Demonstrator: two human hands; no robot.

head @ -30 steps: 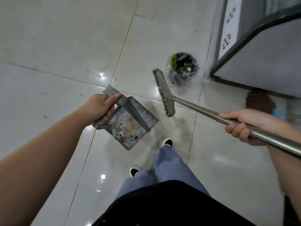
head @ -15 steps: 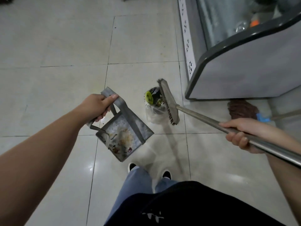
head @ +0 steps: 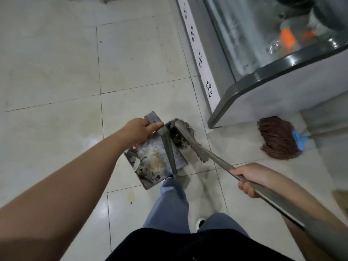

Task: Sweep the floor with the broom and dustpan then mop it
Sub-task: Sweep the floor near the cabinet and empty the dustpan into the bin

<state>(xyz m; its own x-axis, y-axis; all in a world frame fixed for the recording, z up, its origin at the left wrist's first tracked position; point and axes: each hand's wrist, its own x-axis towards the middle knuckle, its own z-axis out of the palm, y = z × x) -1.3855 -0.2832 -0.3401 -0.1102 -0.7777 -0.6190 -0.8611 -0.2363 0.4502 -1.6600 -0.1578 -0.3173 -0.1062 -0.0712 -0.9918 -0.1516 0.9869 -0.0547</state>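
My left hand (head: 140, 131) grips the handle of a grey metal dustpan (head: 154, 162), held off the floor with scraps and dust lying in its pan. Around the metal shaft of the broom (head: 190, 141) curls my right hand (head: 250, 178); the brush head hangs just right of the dustpan. Mostly hidden behind the dustpan and brush head is a small lined trash bin (head: 178, 138), with only part of its rim and contents showing. A brown string mop (head: 276, 140) with a blue collar lies on the floor to the right.
A glass-fronted display cabinet (head: 263, 87) with a dark rim stands at the upper right, its corner close to the bin and mop. Pale floor tiles (head: 56, 91) spread out to the left. My legs and shoes (head: 200, 222) are below the dustpan.
I have moved forward; the dustpan and broom head now overlap the trash bin, which stood clear beyond them a second ago. The mop and cabinet have come closer. Both grips are unchanged.
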